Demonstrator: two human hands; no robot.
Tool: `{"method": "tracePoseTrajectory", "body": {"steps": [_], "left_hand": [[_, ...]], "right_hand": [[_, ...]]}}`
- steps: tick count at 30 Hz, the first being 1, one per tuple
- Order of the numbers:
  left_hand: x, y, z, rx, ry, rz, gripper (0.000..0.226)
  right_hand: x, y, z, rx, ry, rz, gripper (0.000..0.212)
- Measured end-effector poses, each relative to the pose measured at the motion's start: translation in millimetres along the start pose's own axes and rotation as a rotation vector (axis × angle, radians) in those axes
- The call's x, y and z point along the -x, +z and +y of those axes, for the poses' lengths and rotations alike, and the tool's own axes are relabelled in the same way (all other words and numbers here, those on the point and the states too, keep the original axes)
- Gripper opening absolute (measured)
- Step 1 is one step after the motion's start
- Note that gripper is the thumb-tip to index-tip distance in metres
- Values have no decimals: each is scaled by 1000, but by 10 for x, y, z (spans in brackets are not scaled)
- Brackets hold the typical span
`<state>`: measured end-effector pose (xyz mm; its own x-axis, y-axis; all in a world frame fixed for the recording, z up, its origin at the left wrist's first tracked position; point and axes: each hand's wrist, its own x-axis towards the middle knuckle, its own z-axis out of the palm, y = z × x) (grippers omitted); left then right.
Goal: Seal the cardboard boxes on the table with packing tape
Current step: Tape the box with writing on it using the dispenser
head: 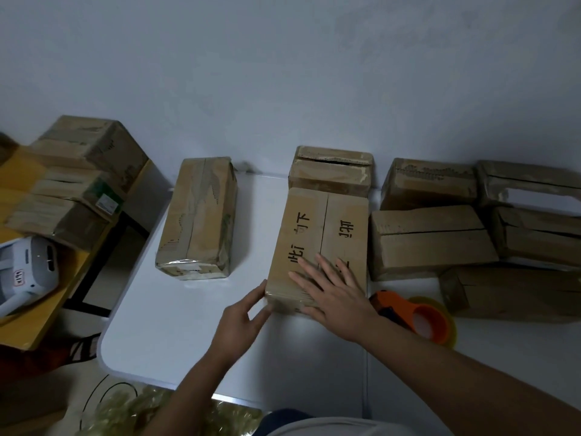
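Looks like the smoothing-down step: the right hand (333,286) lies flat with fingers spread on top of the lettered box (317,247) mid-table, pressing near its front edge. The left hand (243,319), fingers relaxed, touches the front-left corner. The box's long axis runs from the person toward the wall. Next up is probably grabbing the orange tape dispenser (418,316) lying just right of it.

black handwritten chinese characters, including 下, on the centre box (317,234) top; others unreadable.
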<state>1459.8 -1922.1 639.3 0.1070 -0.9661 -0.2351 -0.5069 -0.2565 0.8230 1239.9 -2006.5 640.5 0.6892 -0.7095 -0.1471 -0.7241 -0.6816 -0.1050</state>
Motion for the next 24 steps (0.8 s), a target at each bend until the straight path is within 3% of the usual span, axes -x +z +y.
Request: {"method": "tracePoseTrajectory", "body": {"steps": [5,10,15,17,20,24], "left_hand": [[-367,-371,-96,-200,129,-133,38],[-474,-276,-177,-338,173,-179,52],[-424,-148,-171,-279,188,-178,67],[-383,-205,-201,-331,248,-140,67],[-389,-373,-241,-518,374,-51,49],[-488,-555,-158,-432,288,192,24]], "right_hand": [[-7,-17,19,-6,-8,-11,70],[-13,-7,14,-1,-5,-24,71],[-9,0,35,-7,-9,-29,72],[-11,1,46,-21,-12,-33,71],[-24,-13,56,-53,-21,-39,69],[-25,-13,50,-33,-17,-33,69]]}}
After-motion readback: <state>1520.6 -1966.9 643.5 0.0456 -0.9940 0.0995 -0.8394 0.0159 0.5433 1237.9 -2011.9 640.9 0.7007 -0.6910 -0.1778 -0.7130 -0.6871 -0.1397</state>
